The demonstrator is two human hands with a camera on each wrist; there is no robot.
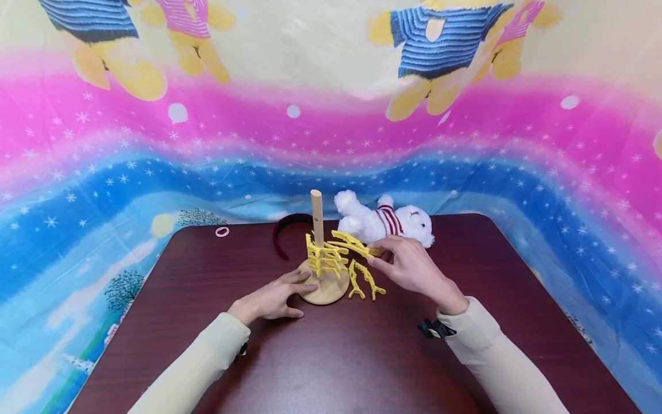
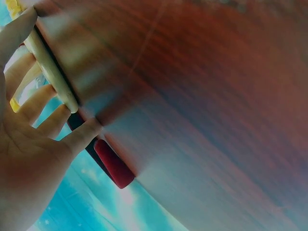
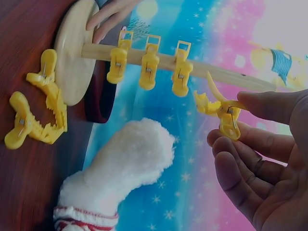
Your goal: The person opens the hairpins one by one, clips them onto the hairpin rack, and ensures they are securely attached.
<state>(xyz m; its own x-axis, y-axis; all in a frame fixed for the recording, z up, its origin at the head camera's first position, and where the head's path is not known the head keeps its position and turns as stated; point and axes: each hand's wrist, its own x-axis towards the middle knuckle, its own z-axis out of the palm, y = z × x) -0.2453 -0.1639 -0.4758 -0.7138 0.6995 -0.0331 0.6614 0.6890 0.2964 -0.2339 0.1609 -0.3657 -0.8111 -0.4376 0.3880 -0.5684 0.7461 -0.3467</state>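
- My L hand point(image 1: 274, 299) lies flat on the table point(image 1: 331, 356), fingers straight & relaxed, tips touching the round wooden base point(image 1: 326, 290) at its 9 o'clock edge. Grasping nothing.
- L wrist view: my fingers point(image 2: 45, 98) press against the base rim point(image 2: 50, 72); the dark red headband point(image 2: 113, 163) shows just past them.
- My R hand point(image 1: 411, 267) pinches one yellow hair clip point(image 1: 357, 244) btw thumb & fingers, w/ its jaws gaping, right beside the wooden peg point(image 1: 317, 217) at approx the peg's 3 o'clock.
- R wrist view: the held clip point(image 3: 221, 113) is near the peg point(image 3: 202, 70) but I can't tell if it touches.
- Three yellow clips point(image 3: 149, 67) already sit clamped in a row along the peg, btw base & the peg's free end.
- Two more loose clips point(image 1: 364, 280) lie on the table at the base's 3 o'clock, just beside it, under my R hand.
- White plush bear point(image 1: 385, 223) w/ striped shirt lies on its side at 1 o'clock from the peg, near the table's far edge.
- Headband point(image 1: 287, 230) curves at the peg's 10 o'clock; small pink ring point(image 1: 222, 232) further out at 9–10 o'clock, well apart.
- Colourful cartoon cloth point(image 1: 331, 115) hangs behind the table.
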